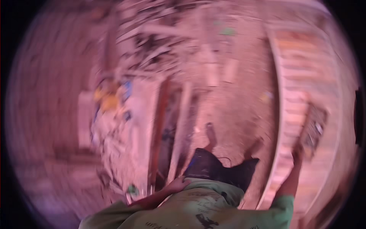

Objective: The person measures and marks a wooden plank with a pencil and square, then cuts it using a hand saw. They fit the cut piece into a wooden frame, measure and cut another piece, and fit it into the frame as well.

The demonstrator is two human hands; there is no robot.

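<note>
**A:** Ok, nearest first. What are the hands up to?

**B:** Left hand (178,184) is down by the waist, at the top of the dark shorts (207,164). Can't tell if its fingers are curled or spread, and I don't see anything in it. Right hand (298,150) is stretched out to the right, at the near end of a brown tray (318,113). Too blurry to say if the fingers are actually gripping it or just touching.

**A:** So where's the tray exactly?

**B:** Over the slats (292,74) on the right-hand bench (281,100). Resting on them or lifted a bit, no clue. Some pale bits (319,127) show in it, too smeary to name.

**A:** How far along would you call it?

**B:** Honest guess: mid-job. The slats are already laid crosswise in a long row, and the right hand has got to the tray. Nothing there reads as clearly finished, and I can't tell how much is left.

**A:** And further out?

**B:** Off to the left there's a table (140,122) with litter on it, plus a yellow thing (109,102) and a blue one (127,89) near its far end. Past that, two short boards (212,75) on the ground, then a messy scrap pile (152,47), and a green blob (228,31) way out.
</note>
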